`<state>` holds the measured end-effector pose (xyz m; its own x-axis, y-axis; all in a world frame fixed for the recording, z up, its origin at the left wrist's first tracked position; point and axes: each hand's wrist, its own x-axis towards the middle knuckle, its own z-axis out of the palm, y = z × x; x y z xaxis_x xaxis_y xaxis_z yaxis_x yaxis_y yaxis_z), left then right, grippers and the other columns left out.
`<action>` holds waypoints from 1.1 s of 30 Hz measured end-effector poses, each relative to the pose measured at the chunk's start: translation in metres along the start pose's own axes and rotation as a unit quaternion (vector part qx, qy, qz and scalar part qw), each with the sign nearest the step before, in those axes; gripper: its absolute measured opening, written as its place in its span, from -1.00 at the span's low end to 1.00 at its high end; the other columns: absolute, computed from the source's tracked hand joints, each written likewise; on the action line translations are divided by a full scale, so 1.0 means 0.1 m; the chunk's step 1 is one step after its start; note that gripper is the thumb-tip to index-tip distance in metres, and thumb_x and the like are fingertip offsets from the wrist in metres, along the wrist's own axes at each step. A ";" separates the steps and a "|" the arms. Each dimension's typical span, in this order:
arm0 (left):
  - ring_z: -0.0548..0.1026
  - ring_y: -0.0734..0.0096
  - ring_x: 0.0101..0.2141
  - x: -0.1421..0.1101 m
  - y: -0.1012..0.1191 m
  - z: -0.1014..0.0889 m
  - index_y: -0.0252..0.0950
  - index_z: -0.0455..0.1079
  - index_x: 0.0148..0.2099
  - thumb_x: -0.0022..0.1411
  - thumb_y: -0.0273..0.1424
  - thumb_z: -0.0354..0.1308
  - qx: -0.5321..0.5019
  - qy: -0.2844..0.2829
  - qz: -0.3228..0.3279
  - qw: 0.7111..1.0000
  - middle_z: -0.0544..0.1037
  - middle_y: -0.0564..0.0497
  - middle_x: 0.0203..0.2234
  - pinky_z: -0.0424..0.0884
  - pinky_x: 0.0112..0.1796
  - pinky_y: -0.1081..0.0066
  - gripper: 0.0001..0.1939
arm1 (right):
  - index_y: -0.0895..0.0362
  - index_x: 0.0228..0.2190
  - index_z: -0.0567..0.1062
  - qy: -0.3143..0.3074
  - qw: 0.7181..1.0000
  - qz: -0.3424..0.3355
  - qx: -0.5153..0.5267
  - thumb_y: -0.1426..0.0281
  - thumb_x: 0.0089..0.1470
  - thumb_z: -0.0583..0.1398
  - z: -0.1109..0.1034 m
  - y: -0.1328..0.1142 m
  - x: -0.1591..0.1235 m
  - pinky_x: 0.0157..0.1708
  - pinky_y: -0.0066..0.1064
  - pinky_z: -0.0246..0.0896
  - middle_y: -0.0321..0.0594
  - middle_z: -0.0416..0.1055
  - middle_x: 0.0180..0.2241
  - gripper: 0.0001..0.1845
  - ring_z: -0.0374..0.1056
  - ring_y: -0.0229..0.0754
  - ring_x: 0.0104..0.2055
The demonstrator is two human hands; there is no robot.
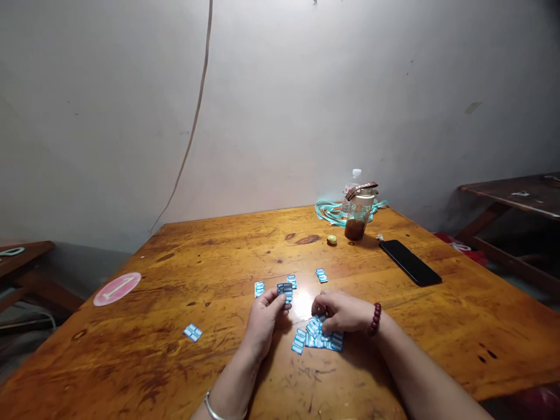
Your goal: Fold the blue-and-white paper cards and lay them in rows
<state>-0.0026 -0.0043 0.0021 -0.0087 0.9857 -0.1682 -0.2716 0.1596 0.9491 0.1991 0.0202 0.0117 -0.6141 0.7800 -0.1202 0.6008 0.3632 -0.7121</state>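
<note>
My left hand (266, 318) is closed around a small stack of blue-and-white cards (286, 290), thumb on top and held upright above the table. Over a loose pile of the same cards (324, 340), my right hand (335, 309) has its fingers curled, with the thumb apart from them and touching the pile. Whether a card sits under those fingers is hidden. One card group (298, 341) lies at the pile's left edge. Beyond my hands are three small card stacks: a left one (259, 289), a middle one (293, 281) partly covered, and a right one (321, 275).
A separate card set (193, 332) lies left on the wooden table (219, 256), near a pink round number sticker (117, 289). A black phone (410, 262), a cup with dark drink (359, 219), a plastic bottle (349, 192), a teal strap (326, 214) and a small greenish-yellow object (332, 240) stand farther back.
</note>
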 end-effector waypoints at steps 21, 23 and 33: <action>0.36 0.60 -0.52 0.01 -0.03 0.00 -0.35 0.37 -0.33 -0.06 -0.32 0.18 0.025 -0.008 -0.003 1.000 0.39 0.07 -0.53 0.27 -0.54 0.66 -0.77 | 0.17 -0.53 0.28 0.021 0.947 0.071 0.313 0.44 -0.16 0.11 0.09 0.08 0.11 -0.69 -0.61 0.02 -0.39 0.25 -0.66 -0.94 0.20 -0.39 -0.65; 0.36 0.61 -0.53 0.01 -0.03 0.01 -0.35 0.37 -0.34 -0.06 -0.32 0.18 0.027 -0.007 -0.004 1.000 0.39 0.07 -0.54 0.27 -0.55 0.66 -0.77 | 0.18 -0.51 0.28 0.014 0.939 0.066 0.337 0.44 -0.15 0.10 0.10 0.10 0.11 -0.68 -0.60 0.05 -0.40 0.24 -0.66 -0.94 0.20 -0.39 -0.65; 0.35 0.62 -0.57 -0.02 0.01 0.03 -0.33 0.38 -0.34 -0.09 -0.29 0.19 0.040 0.001 -0.022 0.999 0.39 0.09 -0.59 0.25 -0.60 0.67 -0.75 | 0.18 -0.38 0.33 0.026 0.927 0.048 0.372 0.56 -0.23 0.13 0.04 0.02 0.07 -0.65 -0.62 -0.02 -0.43 0.19 -0.61 -0.76 0.09 -0.46 -0.63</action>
<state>0.0003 -0.0055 0.0043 -0.0003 0.9778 -0.2098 -0.1936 0.2057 0.9593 0.1933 0.0243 0.0067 -0.5392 0.8210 -0.1878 0.1205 -0.1454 -0.9820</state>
